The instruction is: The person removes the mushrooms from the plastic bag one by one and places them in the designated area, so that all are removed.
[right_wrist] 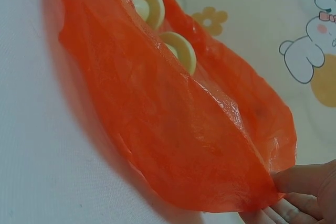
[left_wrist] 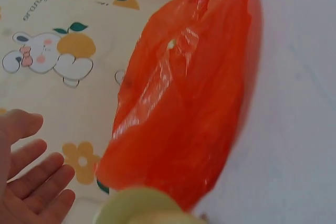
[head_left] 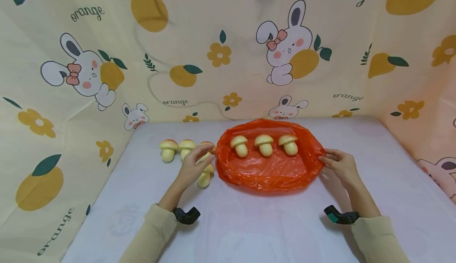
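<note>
A red plastic bag lies on the table with its mouth spread wide. Inside it, three toy mushrooms sit in a row. My right hand pinches the bag's right rim between thumb and fingers, as the right wrist view also shows. Left of the bag, my left hand hovers over more toy mushrooms, partly covering some of them. Its fingers are spread and loosely bent, with nothing between them in the left wrist view. One pale mushroom shows at the bottom of that view.
The white tabletop extends in front of the bag and to both sides. A cloth backdrop printed with rabbits and oranges rises behind the table and along its sides. Each wrist wears a dark camera band.
</note>
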`<action>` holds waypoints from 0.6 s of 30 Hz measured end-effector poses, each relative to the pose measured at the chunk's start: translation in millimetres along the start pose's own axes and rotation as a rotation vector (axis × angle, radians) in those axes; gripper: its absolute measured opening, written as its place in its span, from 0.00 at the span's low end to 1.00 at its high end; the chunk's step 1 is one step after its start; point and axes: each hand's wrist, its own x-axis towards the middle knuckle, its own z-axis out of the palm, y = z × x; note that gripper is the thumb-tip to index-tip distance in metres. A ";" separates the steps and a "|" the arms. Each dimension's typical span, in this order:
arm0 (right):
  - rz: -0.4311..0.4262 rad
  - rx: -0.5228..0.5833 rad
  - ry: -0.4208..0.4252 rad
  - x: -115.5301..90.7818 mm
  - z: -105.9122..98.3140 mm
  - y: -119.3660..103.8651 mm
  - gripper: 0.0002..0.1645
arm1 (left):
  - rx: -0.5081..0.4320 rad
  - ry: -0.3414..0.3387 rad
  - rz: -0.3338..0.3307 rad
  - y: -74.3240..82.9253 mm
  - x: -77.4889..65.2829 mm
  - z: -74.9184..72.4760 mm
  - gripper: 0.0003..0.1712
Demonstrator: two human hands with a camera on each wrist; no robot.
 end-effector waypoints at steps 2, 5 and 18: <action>-0.006 0.010 0.001 0.3 -0.3 0.1 0.35 | -0.023 -0.017 0.009 1.8 4.1 4.9 0.21; -0.003 0.019 0.001 0.4 0.1 -0.8 0.35 | -0.016 -0.033 -0.012 3.2 8.8 11.5 0.22; 0.019 -0.003 -0.003 0.6 -0.1 -1.8 0.35 | 0.079 -0.074 -0.059 12.7 27.3 40.7 0.26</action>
